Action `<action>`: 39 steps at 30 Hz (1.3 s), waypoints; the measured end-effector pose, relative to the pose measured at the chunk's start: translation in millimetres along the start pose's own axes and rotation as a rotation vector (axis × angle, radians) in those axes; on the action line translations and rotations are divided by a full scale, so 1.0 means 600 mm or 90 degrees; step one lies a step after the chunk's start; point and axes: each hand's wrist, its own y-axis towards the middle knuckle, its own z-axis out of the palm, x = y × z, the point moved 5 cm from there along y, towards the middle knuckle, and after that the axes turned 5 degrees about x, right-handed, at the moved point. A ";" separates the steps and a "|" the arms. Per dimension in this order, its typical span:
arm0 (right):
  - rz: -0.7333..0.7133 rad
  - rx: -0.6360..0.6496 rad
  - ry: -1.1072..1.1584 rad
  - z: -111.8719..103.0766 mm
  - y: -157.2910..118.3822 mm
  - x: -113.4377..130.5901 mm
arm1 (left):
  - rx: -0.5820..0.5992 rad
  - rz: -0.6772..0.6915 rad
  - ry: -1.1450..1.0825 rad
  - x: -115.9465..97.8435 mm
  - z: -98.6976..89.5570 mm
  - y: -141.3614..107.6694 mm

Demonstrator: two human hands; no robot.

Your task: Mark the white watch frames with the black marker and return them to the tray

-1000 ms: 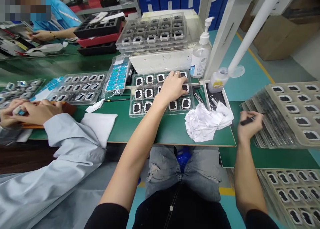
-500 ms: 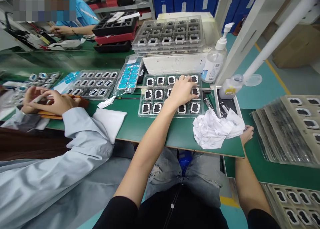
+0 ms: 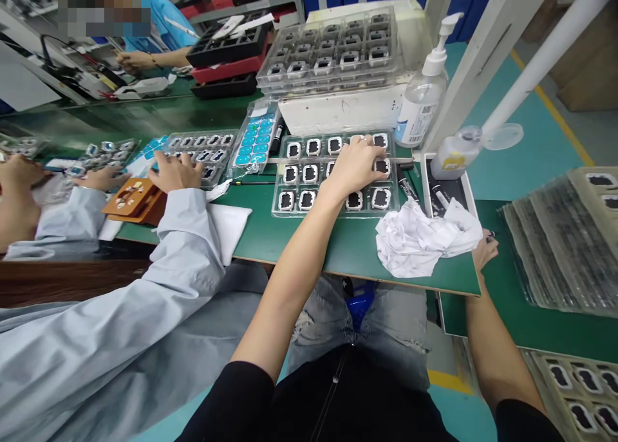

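Note:
My left hand point(image 3: 356, 165) reaches over the right part of a clear plastic tray point(image 3: 316, 215) of white-rimmed frames. Its fingers curl down onto the tray's upper right compartments, and what they hold, if anything, is hidden beneath them. My right hand point(image 3: 484, 251) is low at the right end of the green table point(image 3: 347, 252), beside a crumpled white cloth point(image 3: 410, 239). Its fingers are bent around a small dark object point(image 3: 490, 235) that is too small to name.
A pump bottle point(image 3: 420, 107) and an open-capped bottle point(image 3: 454, 157) stand at the back right. Stacked trays point(image 3: 555, 249) are at far right. On the left, a co-worker's hands point(image 3: 176, 172) are near an orange block point(image 3: 132, 201). More trays point(image 3: 328, 56) stand behind.
The view has shifted slightly. My left hand remains over the tray. A small dark object now shows at my right hand. The co-worker's hands have moved apart, uncovering the orange block.

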 end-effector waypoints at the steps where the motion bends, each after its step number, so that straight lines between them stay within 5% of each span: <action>1: 0.004 0.009 0.001 -0.001 0.003 0.002 | 0.003 -0.001 0.000 -0.001 -0.001 -0.001; 14: 0.001 0.022 0.052 -0.003 0.004 0.013 | 0.018 0.000 -0.022 0.001 -0.005 0.002; 23: -0.014 -0.027 0.091 0.005 0.017 -0.009 | -0.119 0.031 -0.208 0.018 -0.030 -0.008; 28: -0.022 -0.089 0.135 0.000 0.018 -0.029 | -0.221 0.118 -0.448 -0.027 -0.059 -0.112; 31: -0.019 -0.123 0.156 -0.006 0.013 -0.035 | -0.238 0.040 -0.430 -0.044 -0.047 -0.220; 34: -0.012 -0.142 0.172 -0.008 0.011 -0.036 | -0.144 -0.078 -0.331 -0.031 -0.007 -0.296; 39: -0.025 -0.158 0.194 -0.007 0.011 -0.032 | -0.114 -0.102 -0.376 0.015 0.023 -0.308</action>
